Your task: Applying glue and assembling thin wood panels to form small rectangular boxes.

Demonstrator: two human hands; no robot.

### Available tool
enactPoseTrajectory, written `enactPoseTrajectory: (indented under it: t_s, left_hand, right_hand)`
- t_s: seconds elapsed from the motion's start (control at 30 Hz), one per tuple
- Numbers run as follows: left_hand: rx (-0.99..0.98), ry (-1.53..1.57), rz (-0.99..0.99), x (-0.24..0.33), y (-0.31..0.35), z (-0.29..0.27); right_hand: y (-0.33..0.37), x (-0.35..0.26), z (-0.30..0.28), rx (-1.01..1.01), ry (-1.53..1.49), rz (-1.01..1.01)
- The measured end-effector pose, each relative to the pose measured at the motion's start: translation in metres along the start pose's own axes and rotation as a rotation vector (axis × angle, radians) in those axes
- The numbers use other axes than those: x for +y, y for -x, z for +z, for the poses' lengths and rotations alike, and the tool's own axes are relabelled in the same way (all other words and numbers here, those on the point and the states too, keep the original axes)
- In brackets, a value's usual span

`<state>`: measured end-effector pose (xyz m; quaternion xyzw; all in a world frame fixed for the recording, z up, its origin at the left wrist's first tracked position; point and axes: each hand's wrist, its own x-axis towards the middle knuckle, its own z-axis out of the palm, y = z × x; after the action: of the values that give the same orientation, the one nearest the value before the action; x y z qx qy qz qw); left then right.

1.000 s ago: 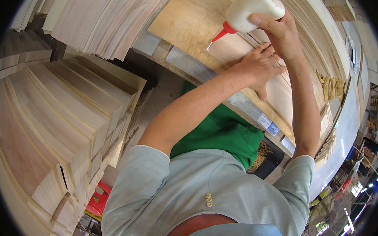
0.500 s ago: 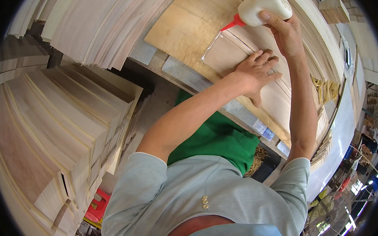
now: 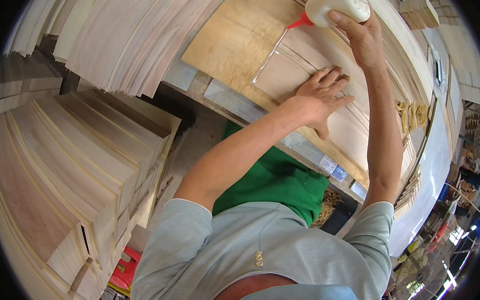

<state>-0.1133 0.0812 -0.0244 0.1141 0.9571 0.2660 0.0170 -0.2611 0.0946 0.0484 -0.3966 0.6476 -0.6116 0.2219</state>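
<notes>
A white glue bottle (image 3: 337,8) is gripped in my right hand (image 3: 362,39), tilted so its red nozzle (image 3: 300,21) points down to the left. The nozzle tip is at the upper end of a white glue line (image 3: 269,56), which runs along the left end of the thin wood panels (image 3: 293,58). My left hand (image 3: 323,97) lies on those panels with fingers spread and holds nothing. Beneath the panels, a larger yellowish board (image 3: 224,40) sticks out to the left.
Tall stacks of thin wood sheets stand at the upper left (image 3: 143,31) and lower left (image 3: 82,158). More long strips (image 3: 412,66) lie beyond the panels. A green cloth (image 3: 276,179) hangs before my body. A floor fan (image 3: 421,273) is at the lower right.
My right hand has moved the glue bottle slightly up and away, and the glue line has grown longer toward the far edge. My left hand stays on the panels.
</notes>
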Motion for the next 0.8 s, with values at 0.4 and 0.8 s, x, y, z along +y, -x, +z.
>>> enactPoseTrajectory:
  t_s: [0.4,0.8]
  left_hand:
    - [0.015,0.005,0.000,0.000,0.002,0.001]
    - [0.078,-0.001,0.046,-0.003,0.003,0.008]
  right_hand:
    - [-0.007,0.008,-0.006,0.118,0.101,-0.080]
    - [0.069,-0.022,-0.034,0.312,-0.440,-0.062]
